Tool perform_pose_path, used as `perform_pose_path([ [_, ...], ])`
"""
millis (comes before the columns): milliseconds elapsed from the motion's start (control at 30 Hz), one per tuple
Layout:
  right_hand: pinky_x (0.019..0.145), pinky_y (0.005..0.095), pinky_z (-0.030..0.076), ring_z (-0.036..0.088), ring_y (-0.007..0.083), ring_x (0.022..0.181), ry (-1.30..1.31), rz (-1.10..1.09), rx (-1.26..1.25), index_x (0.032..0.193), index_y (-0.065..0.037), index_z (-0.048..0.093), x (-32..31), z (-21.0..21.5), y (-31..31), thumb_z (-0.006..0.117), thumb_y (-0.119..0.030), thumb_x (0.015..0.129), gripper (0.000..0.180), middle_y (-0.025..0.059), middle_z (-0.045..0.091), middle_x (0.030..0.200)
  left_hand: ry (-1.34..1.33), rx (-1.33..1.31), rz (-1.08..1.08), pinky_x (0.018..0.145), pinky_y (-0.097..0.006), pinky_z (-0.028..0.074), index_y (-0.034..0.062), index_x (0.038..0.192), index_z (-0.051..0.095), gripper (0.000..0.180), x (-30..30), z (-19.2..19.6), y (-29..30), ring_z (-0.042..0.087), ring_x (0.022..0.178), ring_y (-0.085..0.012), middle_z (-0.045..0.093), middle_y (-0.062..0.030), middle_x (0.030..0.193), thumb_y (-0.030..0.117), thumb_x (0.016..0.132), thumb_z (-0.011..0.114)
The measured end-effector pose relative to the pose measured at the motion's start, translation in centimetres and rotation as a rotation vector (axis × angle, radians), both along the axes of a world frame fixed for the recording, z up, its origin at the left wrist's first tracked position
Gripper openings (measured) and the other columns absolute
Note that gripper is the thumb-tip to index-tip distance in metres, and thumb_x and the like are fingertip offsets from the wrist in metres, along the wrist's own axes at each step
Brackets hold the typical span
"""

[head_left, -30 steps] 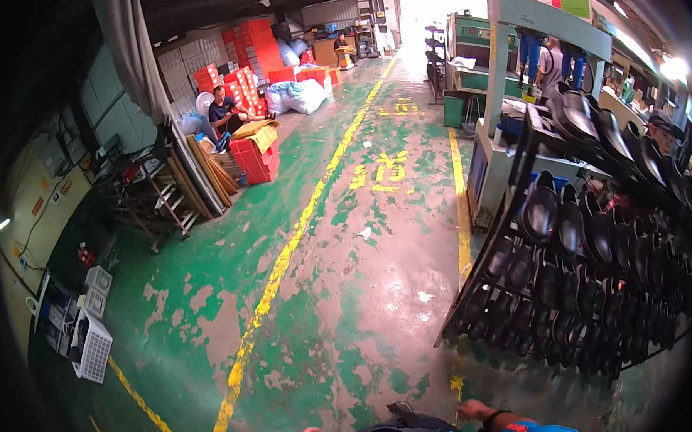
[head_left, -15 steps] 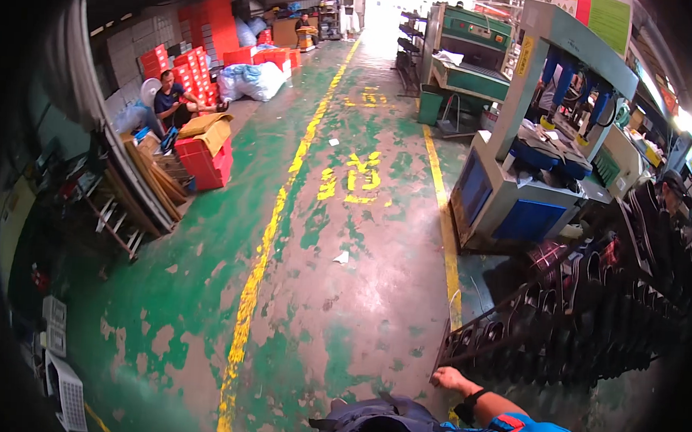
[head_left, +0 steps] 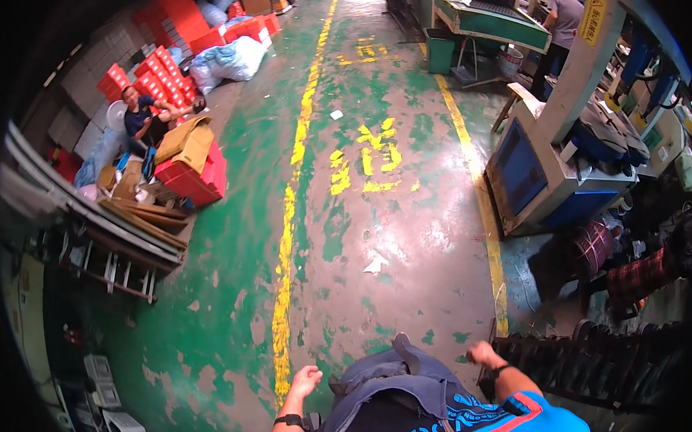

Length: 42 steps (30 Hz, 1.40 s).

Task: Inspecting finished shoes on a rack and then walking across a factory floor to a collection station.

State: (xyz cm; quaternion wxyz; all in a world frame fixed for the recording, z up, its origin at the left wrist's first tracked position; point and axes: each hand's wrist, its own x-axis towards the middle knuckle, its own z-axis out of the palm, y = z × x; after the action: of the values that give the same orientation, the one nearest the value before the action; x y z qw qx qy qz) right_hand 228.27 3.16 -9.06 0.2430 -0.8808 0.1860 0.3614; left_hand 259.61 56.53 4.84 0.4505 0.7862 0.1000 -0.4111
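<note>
**A:** Where were the hands, and what did they hold?

**B:** Both were low in the near edge of the view. The left hand (head_left: 305,382) hung over the green floor (head_left: 407,242), its fingers loosely curled and holding nothing. The right hand (head_left: 484,353) was curled into a loose fist, nothing visibly in it, just beside the near-left end of a dark rack of black moulds (head_left: 586,365) on the right. Between the arms sat a grey-blue apron (head_left: 393,380) on the person's front.

**A:** How much open room was there?

**B:** A wide stretch of worn floor ran far ahead. A yellow line (head_left: 287,236) ran down its left part, and a second yellow line (head_left: 481,206) edged the right.

**A:** What stood in the way?

**B:** On the right, a blue and grey machine (head_left: 549,171) sat past that second line. On the left, red crates (head_left: 193,178) with cardboard on top, leaning boards and a metal frame (head_left: 112,260). A seated person (head_left: 138,118) was far left. A scrap of white paper (head_left: 375,264) lay mid-floor.
</note>
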Motion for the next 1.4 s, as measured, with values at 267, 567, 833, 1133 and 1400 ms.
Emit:
perform_pose_path([
  [267, 0.069, 0.0331, 0.051, 0.066, 0.0204, 0.072, -0.295, -0.629, 0.127, 0.078, -0.002, 0.065, 41.3, 16.3, -10.9, 0.051, -0.023, 0.082, 0.026, 0.0103, 0.068, 0.074, 0.196, 0.06, 0.17, 0.056, -0.032, 0.053, 0.0026, 0.108, 0.054, 0.025, 19.5, -5.5, -2.7, 0.063, 0.068, -0.0169, 0.063, -0.0071, 0.083, 0.017, 0.088, 0.061],
  [567, 0.074, 0.0353, 0.052, 0.066, 0.0232, 0.076, 0.034, -0.554, 0.213, 0.084, -0.007, 0.069, 60.9, 12.7, -11.6, 0.05, -0.029, 0.08, 0.029, 0.0099, 0.069, 0.078, 0.101, 0.071, 0.122, 0.049, -0.029, 0.05, 0.0016, 0.101, 0.056, 0.019, 57.6, -3.7, -13.6, 0.062, 0.062, -0.0157, 0.062, -0.0066, 0.077, 0.012, 0.086, 0.061],
  [833, 0.088, 0.0377, 0.047, 0.06, 0.0287, 0.104, 0.239, -0.483, 0.246, 0.105, -0.011, 0.067, 78.5, 6.8, -20.5, 0.051, -0.038, 0.081, 0.039, 0.0144, 0.065, 0.108, -0.159, -0.019, 0.064, 0.055, -0.027, 0.051, 0.002, 0.106, 0.055, 0.023, 89.3, -1.3, -33.4, 0.062, 0.066, -0.0144, 0.062, -0.0059, 0.084, 0.011, 0.086, 0.062],
  [1133, 0.074, 0.0403, 0.051, 0.066, 0.0316, 0.082, -0.12, -0.706, -0.025, 0.082, -0.006, 0.069, 114.6, 11.0, -53.7, 0.053, -0.026, 0.071, 0.028, 0.0166, 0.068, 0.081, -0.048, 0.118, -0.226, 0.071, -0.033, 0.049, 0.0, 0.095, 0.063, 0.024, 107.0, 6.8, -54.1, 0.06, 0.078, -0.0214, 0.066, -0.0125, 0.088, 0.02, 0.085, 0.057],
  [1400, 0.073, 0.0371, 0.051, 0.066, 0.0246, 0.079, -0.222, -0.73, 0.028, 0.091, -0.008, 0.068, 142.8, 13.2, -64.6, 0.054, -0.029, 0.079, 0.028, 0.0108, 0.069, 0.081, 0.089, 0.109, -0.264, 0.069, -0.033, 0.05, -0.0003, 0.096, 0.064, 0.025, 133.6, 6.4, -66.7, 0.062, 0.076, -0.0217, 0.066, -0.0124, 0.086, 0.022, 0.085, 0.06],
])
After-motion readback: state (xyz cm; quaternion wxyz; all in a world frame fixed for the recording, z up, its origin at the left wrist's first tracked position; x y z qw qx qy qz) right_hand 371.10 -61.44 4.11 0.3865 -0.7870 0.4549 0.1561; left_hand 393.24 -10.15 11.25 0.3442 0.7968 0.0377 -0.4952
